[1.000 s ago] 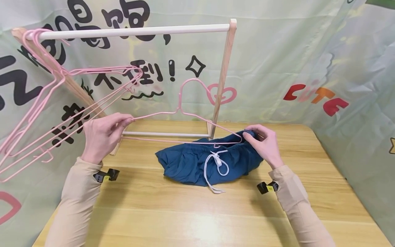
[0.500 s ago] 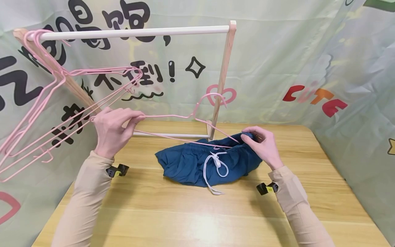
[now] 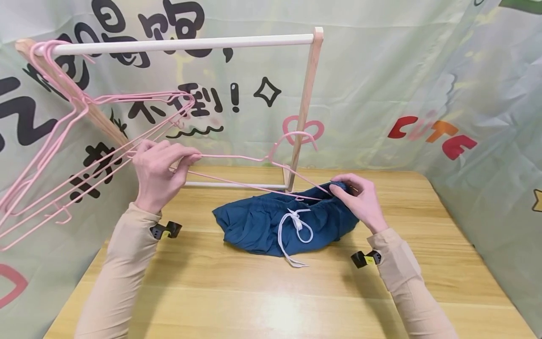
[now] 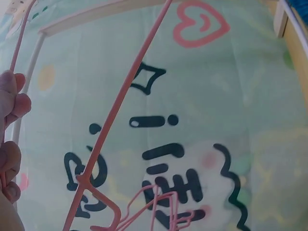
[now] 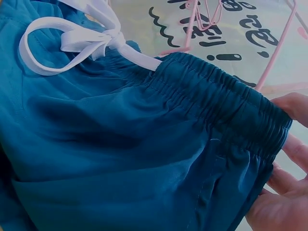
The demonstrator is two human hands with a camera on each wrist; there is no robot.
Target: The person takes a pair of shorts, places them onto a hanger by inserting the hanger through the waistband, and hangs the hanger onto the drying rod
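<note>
A pair of dark blue shorts [image 3: 258, 223] lies bunched on the table, its white drawstring [image 3: 298, 223] tied in a bow at the front. My left hand [image 3: 163, 172] pinches one end of a pink wire hanger [image 3: 237, 156], whose hook points up and right. The hanger's other end dips inside the waist opening, and its tip is hidden by the cloth. At the right side of the shorts, my right hand [image 3: 360, 197] pinches the elastic waistband [image 5: 226, 108]. Fingers [image 4: 17, 103] of the left hand show at the left wrist view's edge.
A rack with a white top rail [image 3: 190, 44] and wooden posts stands at the back of the wooden table [image 3: 262, 292]. Several pink hangers [image 3: 80, 99] hang at its left end, close to the left hand. A printed cloth [image 3: 372, 94] encloses the back and sides.
My left hand has moved right and slightly up, carrying the hanger. The hanger's right end has slid from the waistband's edge into the opening. The right hand and shorts have barely moved.
</note>
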